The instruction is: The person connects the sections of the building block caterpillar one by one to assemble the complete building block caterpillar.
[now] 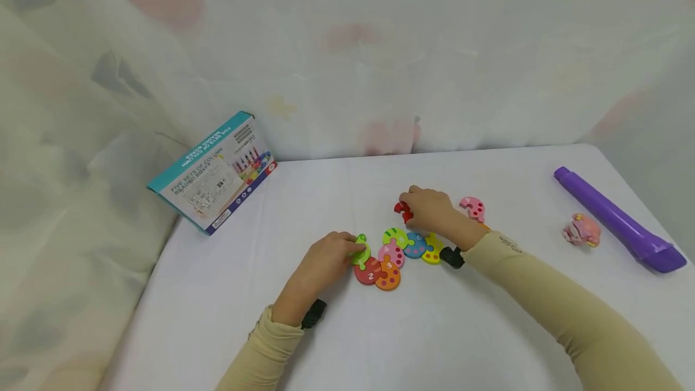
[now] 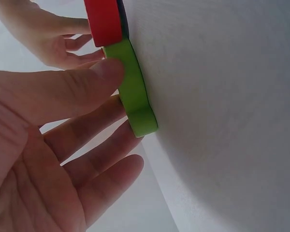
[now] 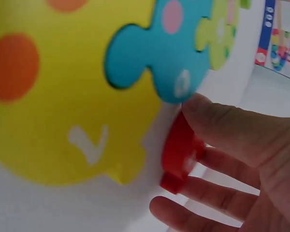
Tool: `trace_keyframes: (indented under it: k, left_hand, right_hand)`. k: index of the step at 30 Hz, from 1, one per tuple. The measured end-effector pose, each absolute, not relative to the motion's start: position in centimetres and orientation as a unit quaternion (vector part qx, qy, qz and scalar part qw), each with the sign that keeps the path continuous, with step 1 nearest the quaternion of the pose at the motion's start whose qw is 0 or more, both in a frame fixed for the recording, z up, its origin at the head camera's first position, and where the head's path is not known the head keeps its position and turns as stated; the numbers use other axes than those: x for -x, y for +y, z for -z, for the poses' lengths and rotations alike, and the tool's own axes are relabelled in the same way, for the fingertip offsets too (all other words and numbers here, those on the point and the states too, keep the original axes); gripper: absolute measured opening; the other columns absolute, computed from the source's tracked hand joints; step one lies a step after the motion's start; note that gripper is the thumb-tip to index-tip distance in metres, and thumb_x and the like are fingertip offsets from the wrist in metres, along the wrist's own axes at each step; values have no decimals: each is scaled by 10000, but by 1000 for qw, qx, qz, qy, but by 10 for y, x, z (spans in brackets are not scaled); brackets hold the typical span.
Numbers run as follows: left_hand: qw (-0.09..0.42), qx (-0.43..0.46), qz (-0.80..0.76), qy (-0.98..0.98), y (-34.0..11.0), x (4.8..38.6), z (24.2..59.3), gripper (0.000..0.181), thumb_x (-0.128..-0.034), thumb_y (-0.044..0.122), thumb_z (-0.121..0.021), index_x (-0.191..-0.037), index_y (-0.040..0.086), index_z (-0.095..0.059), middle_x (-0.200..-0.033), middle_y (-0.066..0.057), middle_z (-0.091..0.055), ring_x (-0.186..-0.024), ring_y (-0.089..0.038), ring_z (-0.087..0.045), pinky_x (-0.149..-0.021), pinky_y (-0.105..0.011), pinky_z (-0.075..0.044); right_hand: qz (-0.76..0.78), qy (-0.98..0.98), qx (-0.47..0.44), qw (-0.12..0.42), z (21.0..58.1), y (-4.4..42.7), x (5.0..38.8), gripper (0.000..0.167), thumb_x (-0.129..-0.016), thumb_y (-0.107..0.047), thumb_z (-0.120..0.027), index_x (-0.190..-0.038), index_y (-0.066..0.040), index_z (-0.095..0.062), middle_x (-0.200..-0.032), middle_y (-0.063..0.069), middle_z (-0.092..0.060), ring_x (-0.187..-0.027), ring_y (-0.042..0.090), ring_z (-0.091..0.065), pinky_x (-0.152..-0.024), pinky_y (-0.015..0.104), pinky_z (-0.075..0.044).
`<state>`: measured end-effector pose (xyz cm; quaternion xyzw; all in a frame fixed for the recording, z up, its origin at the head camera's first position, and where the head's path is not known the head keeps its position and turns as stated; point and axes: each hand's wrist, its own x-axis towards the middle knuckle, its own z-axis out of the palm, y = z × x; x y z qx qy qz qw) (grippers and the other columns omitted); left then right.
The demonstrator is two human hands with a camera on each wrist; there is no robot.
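A curving chain of numbered puzzle pieces lies on the white table. My left hand (image 1: 326, 261) pinches the green end piece (image 2: 135, 92) between thumb and fingers, and that piece touches the red piece marked 2 (image 1: 367, 273). From there the chain runs through an orange piece (image 1: 388, 277), a pink piece (image 1: 390, 254), a light green piece (image 1: 395, 236), a blue piece (image 1: 415, 246) and a yellow piece (image 1: 432, 250). Beyond the chain, my right hand (image 1: 434, 213) grips a separate red piece (image 3: 180, 145), partly hidden by the fingers.
Past the right wrist lie a loose pink piece (image 1: 474, 207) and an orange piece (image 1: 483, 227), mostly covered by the arm. A pink figurine (image 1: 583, 230) and a purple tube (image 1: 619, 219) are at the right. At the back left leans a cardboard box (image 1: 217, 174).
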<state>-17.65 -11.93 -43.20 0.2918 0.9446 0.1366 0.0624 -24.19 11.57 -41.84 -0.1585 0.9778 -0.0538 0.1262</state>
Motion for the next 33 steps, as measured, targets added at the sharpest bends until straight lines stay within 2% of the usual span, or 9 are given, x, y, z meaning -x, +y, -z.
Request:
trace_keyframes:
  k: [7, 16, 21, 26, 33]
  left_hand:
    - [61, -294, -135, 944, -118, 176, 432, 321, -803, 82, -709, -1112, 164, -694, -1149, -55, -628, -1074, -213, -568, -908, -334, -473]
    - [54, -295, -132, 945, -118, 174, 429, 314, -801, 74, -708, -1100, 170, -700, -1140, -49, -632, -1058, -208, -573, -898, -329, -479]
    - [54, -292, -134, 945, -118, 174, 430, 319, -802, 74, -707, -1103, 180, -699, -1138, -48, -632, -1051, -206, -575, -895, -327, -481]
    - [50, -293, -134, 945, -119, 174, 431, 319, -805, 75, -705, -1105, 183, -698, -1142, -45, -630, -1052, -200, -574, -900, -324, -477]
    - [51, -290, -136, 946, -118, 174, 432, 318, -809, 77, -702, -1108, 184, -697, -1143, -47, -629, -1053, -202, -572, -900, -326, -477]
  right_hand:
    - [64, 974, 182, 117, 419, 124, 240, 484, -747, -234, -769, -1176, -113, -580, -1013, 61, -571, -855, 226, -546, -699, 381, -527]
    - [56, 961, 245, 113, 405, 157, 221, 452, -740, -180, -776, -1159, -146, -608, -1033, 24, -574, -896, 207, -543, -755, 422, -502]
    - [46, 949, 295, 101, 406, 171, 210, 441, -735, -177, -782, -1148, -179, -626, -1038, -24, -585, -907, 178, -548, -750, 382, -486]
    - [39, 936, 339, 83, 409, 175, 204, 457, -714, -151, -796, -1142, -164, -634, -1053, -4, -594, -933, 202, -561, -788, 388, -500]
    - [20, 932, 356, 69, 414, 176, 202, 467, -697, -137, -806, -1131, -146, -634, -1047, 19, -597, -915, 224, -554, -787, 395, -497]
